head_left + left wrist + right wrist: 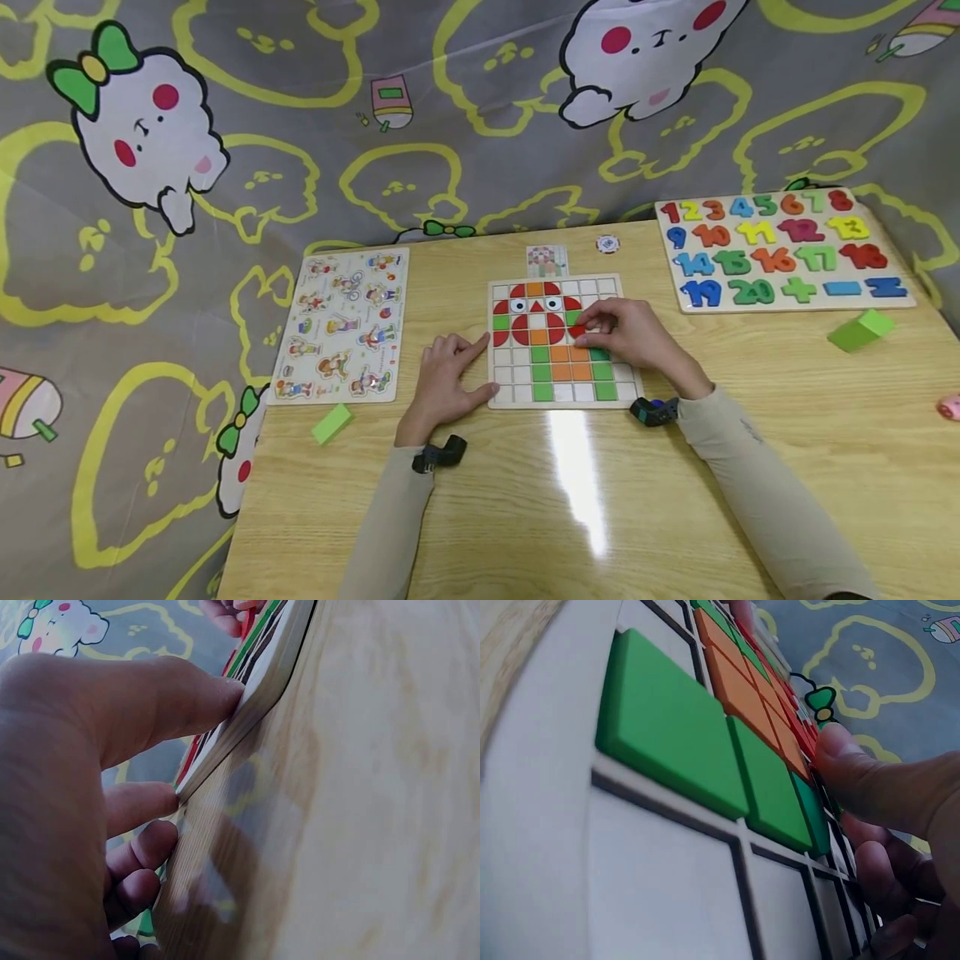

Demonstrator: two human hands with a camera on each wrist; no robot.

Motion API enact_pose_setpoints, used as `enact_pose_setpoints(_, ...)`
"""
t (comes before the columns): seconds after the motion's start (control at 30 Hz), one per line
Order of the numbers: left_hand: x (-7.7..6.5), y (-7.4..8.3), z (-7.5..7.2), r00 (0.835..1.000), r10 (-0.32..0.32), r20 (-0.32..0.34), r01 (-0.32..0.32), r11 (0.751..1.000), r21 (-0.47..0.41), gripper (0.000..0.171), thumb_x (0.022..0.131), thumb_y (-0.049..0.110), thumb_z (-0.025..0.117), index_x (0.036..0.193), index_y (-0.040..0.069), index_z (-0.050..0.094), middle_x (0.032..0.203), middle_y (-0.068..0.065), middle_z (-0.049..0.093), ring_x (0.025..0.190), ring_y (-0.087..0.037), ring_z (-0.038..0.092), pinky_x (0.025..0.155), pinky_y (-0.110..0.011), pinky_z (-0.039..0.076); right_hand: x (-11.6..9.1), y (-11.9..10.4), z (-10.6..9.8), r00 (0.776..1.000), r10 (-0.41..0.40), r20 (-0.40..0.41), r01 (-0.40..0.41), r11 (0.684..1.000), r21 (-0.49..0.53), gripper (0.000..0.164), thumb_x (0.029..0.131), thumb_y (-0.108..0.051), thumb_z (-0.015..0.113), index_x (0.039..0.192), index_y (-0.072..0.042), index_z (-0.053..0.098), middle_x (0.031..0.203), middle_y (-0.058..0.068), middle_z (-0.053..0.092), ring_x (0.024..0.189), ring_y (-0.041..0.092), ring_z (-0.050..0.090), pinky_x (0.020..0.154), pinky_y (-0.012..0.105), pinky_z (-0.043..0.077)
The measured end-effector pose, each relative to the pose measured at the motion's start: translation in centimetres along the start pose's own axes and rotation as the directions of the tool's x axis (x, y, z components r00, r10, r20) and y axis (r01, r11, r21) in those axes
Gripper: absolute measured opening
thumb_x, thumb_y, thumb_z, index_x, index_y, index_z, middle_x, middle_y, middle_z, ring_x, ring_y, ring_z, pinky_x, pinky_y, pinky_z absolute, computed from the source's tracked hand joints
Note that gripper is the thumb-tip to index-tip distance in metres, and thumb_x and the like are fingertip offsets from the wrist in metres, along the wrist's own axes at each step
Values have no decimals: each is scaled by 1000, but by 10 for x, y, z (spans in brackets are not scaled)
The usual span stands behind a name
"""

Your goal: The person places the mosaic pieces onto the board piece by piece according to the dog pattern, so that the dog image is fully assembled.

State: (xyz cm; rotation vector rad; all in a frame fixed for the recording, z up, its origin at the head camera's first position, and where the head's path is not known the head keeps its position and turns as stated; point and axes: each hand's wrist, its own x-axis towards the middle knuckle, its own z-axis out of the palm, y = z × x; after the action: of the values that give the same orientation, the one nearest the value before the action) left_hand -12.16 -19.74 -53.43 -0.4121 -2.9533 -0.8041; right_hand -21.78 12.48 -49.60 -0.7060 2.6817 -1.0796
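A white wooden grid board [501, 374] lies mid-table, part filled with red, orange, green and white tiles forming an owl-like figure. My left hand [442, 379] is beside it, fingers spread; its thumb and index fingertip touch the board's left edge. In the left wrist view, the thumb [202, 694] rests against the board's corner side. Over the right part of the grid, my right hand [633, 333] pinches a small red tile [576, 331] at a cell, between thumb and index finger. Below its fingers sit green tiles [667, 727] and orange tiles [742, 690].
A small pattern card [546, 261] and a round chip [607, 244] lie behind the board. To the left is a picture puzzle [341, 325], to the right a number puzzle [787, 250]. Green blocks [332, 423] stand near each puzzle. A pink item [949, 407] is at far right.
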Motion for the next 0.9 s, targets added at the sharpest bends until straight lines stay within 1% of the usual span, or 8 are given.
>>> enact_pose_setpoints(0.1, 0, 0, -1, 1000, -1, 6, 1, 1000, 0, 79, 80, 58, 67, 150, 30, 44, 108, 3, 47, 94, -18, 36, 81, -35, 26, 1, -1, 0, 1000, 8, 20, -9, 1000, 2, 27, 82, -30, 82, 102, -14, 74, 83, 0, 65, 72, 18, 53, 65, 30, 42)
enact_pose_setpoints(0.23, 0, 1, -2, 1000, -2, 10, 2, 1000, 2, 79, 80, 59, 67, 150, 30, 44, 108, 2, 47, 94, -18, 35, 81, -35, 26, 1, 0, 0, 999, 25, 26, -26, 1000, 6, 20, 86, -28, 78, 101, -15, 75, 82, -1, 66, 72, 18, 54, 65, 31, 43)
enact_pose_setpoints(0.3, 0, 1, -2, 1000, -3, 5, 3, 1000, 0, 79, 80, 59, 67, 150, 29, 44, 108, 2, 47, 94, -18, 35, 81, -35, 25, 1, 1, 1, 1000, 18, 17, -18, 1000, 0, 14, 88, -26, 76, 98, -16, 75, 82, -1, 66, 71, 18, 54, 65, 31, 43)
enact_pose_setpoints(0.43, 0, 1, -2, 1000, -4, 2, 4, 1000, -8, 79, 79, 58, 67, 150, 29, 45, 108, 2, 47, 94, -18, 35, 81, -35, 25, 4, -2, 3, 1000, 10, -13, -10, 1000, -19, 8, 90, -23, 74, 93, -16, 76, 79, -1, 67, 68, 17, 56, 64, 33, 44)
enact_pose_setpoints(0.63, 0, 1, -3, 1000, -7, 0, 7, 1000, -7, 79, 79, 58, 67, 150, 29, 45, 108, 2, 48, 94, -18, 36, 82, -36, 26, 5, -5, 4, 999, 17, -46, -18, 1000, -22, 8, 89, -22, 75, 91, -15, 76, 78, -1, 67, 66, 16, 56, 63, 33, 44)
enact_pose_setpoints(0.77, -1, 1, -3, 1000, -5, 4, 5, 1000, -8, 79, 80, 58, 67, 150, 29, 44, 108, 2, 48, 94, -18, 36, 82, -35, 26, -4, -1, -5, 995, 49, -83, -46, 998, 40, 12, 90, -28, 74, 94, -17, 75, 80, -2, 67, 69, 17, 56, 63, 29, 44)
enact_pose_setpoints(0.83, -1, 1, -3, 1000, -3, 8, 3, 1000, -9, 79, 80, 59, 66, 150, 29, 44, 108, 2, 48, 94, -18, 35, 82, -35, 26, -15, 2, -14, 992, 70, -103, -63, 996, 64, 15, 89, -32, 74, 95, -18, 75, 81, -2, 67, 72, 18, 56, 64, 26, 43)
enact_pose_setpoints(0.9, -1, 1, -4, 1000, -1, 12, 2, 1000, -6, 79, 81, 58, 66, 150, 29, 44, 108, 1, 48, 94, -18, 35, 82, -36, 26, -29, 5, -26, 990, 84, -115, -78, 995, 59, 17, 88, -35, 75, 96, -19, 75, 81, -2, 67, 73, 17, 55, 64, 25, 42)
